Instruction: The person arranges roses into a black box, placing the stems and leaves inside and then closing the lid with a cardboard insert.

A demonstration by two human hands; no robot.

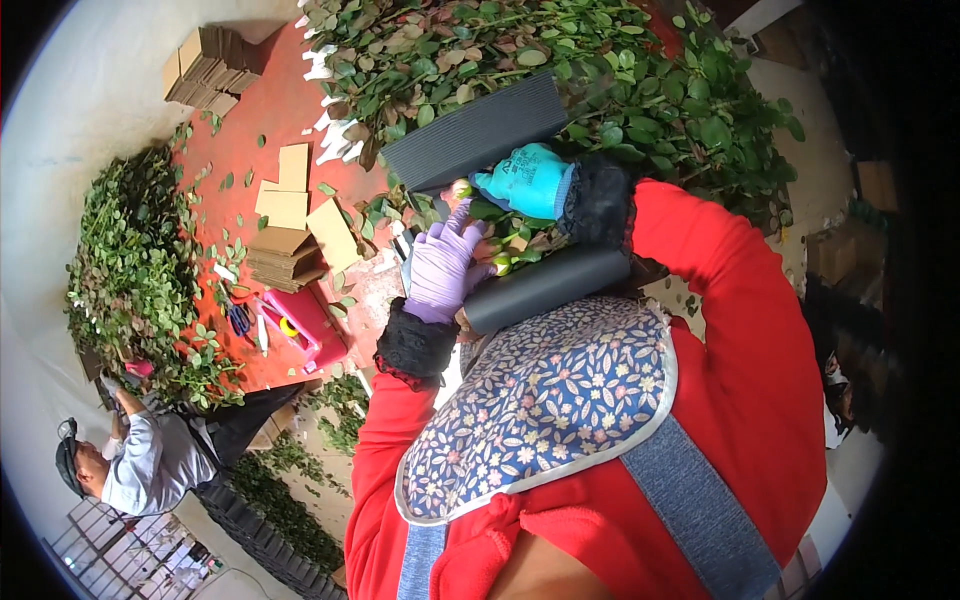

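My left hand (440, 268), in a lilac glove, lies with its fingers spread beside pale rose buds at the near left end of a black ribbed cradle. One finger reaches to an upper rose bud (462, 190); others are next to a lower rose bud (503, 263). My right hand (528, 182), in a turquoise glove, curls with its fingertips at the upper bud and seems to grip that rose; its stem is mostly hidden. Leafy stems lie between the cradle's far ribbed wall (480, 130) and its near rounded black wall (550, 287).
Leafy rose stems (440, 50) pile up at the back; another heap (130, 260) lies left. On the red table (240, 100) are cardboard pieces (285, 255), stacked cardboard (210, 70), a pink tape dispenser (305, 330) and scissors (238, 318). A co-worker (150, 455) stands at lower left.
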